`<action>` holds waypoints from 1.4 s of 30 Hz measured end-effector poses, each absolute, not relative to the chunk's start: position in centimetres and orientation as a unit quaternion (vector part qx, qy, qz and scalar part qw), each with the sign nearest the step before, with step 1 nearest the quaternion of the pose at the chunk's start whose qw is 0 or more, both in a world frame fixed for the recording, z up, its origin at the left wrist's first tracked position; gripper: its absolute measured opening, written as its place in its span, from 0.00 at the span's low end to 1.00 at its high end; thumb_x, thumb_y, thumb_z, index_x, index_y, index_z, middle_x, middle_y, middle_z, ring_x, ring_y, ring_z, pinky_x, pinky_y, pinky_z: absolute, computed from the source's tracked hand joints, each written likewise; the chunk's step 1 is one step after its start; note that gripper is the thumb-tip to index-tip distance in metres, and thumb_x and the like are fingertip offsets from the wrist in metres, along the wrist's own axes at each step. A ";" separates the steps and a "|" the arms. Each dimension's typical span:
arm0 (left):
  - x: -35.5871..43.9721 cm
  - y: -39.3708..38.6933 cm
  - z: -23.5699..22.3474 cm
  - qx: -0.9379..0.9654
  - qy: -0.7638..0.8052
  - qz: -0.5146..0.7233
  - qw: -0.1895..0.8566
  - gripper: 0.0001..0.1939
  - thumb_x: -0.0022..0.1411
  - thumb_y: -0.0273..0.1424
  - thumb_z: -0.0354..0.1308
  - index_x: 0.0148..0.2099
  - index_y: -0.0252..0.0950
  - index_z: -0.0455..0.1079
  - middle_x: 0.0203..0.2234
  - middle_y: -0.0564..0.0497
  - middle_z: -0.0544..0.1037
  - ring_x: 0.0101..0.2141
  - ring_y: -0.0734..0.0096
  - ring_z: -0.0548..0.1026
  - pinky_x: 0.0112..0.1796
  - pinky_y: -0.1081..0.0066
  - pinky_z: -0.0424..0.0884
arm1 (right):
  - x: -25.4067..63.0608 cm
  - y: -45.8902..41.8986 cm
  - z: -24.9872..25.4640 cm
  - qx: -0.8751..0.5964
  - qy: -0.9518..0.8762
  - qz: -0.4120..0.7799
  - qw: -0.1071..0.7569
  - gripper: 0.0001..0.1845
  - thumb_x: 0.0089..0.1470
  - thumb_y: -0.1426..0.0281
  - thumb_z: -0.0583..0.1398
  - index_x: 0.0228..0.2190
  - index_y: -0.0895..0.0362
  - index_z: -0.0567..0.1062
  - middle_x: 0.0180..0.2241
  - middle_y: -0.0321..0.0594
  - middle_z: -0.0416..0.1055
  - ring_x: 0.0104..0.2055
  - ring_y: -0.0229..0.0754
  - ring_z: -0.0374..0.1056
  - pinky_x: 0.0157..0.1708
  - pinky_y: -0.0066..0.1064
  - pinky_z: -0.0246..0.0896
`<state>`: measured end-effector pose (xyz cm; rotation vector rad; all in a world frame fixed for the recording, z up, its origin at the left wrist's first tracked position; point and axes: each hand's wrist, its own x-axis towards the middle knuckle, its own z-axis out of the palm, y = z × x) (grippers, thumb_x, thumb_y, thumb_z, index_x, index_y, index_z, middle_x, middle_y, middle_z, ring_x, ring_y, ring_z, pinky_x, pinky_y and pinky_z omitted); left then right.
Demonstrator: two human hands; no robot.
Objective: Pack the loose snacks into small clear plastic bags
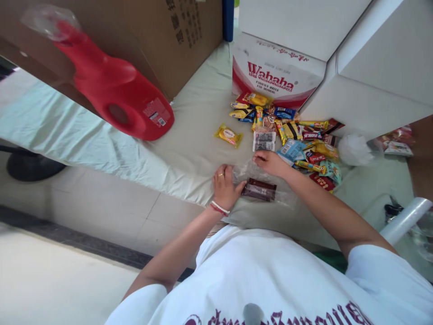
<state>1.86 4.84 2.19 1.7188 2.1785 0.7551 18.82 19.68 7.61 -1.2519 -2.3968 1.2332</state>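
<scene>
Head cam: my L hand (224, 186) is at the L edge of the clear plastic bag (286, 197), thumb & fingers parted, thumb tip by the brown snack pack (260, 190), which lies flat at the bag, near the cloth's front edge. My R hand (269, 161) has fingertips pinched together at the bag's far side; can't tell if film is between them. Yellow snack (229, 135) sits apart, beyond L hand; snack pile (297, 131) is beyond R hand, in front of the Wahaha box (275, 74).
</scene>
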 end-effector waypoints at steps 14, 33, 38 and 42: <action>-4.7 8.3 4.0 0.699 0.631 0.155 0.299 0.14 0.61 0.41 0.62 0.44 0.39 0.77 0.37 0.44 0.81 0.37 0.59 0.79 0.38 0.65 0.72 | 22.7 8.2 5.8 -0.251 -0.955 0.149 -0.055 0.24 0.65 0.76 0.56 0.58 0.49 0.75 0.43 0.46 0.71 0.44 0.47 0.66 0.44 0.35 0.63; 7.3 2.4 3.6 0.792 0.573 0.155 0.142 0.22 0.72 0.29 0.48 0.65 0.37 0.68 0.65 0.42 0.70 0.52 0.52 0.73 0.44 0.56 0.73 | 29.3 6.3 6.2 -0.603 -0.773 0.110 0.164 0.13 0.62 0.63 0.60 0.44 0.58 0.77 0.50 0.58 0.68 0.55 0.63 0.62 0.56 0.58 0.62; 7.9 2.4 4.0 0.785 0.598 0.135 0.089 0.22 0.70 0.27 0.49 0.64 0.41 0.69 0.56 0.38 0.76 0.48 0.52 0.74 0.43 0.55 0.69 | 28.1 6.8 7.4 -0.603 -0.775 0.153 0.113 0.11 0.66 0.67 0.54 0.41 0.57 0.75 0.45 0.54 0.72 0.46 0.55 0.70 0.46 0.45 0.67; 8.1 2.9 4.6 0.805 0.572 0.104 0.118 0.19 0.72 0.26 0.46 0.56 0.35 0.75 0.43 0.37 0.80 0.48 0.51 0.75 0.45 0.54 0.69 | 23.3 9.6 8.0 -0.535 -0.809 0.236 0.066 0.13 0.68 0.69 0.53 0.48 0.57 0.74 0.36 0.45 0.77 0.39 0.48 0.73 0.39 0.34 0.63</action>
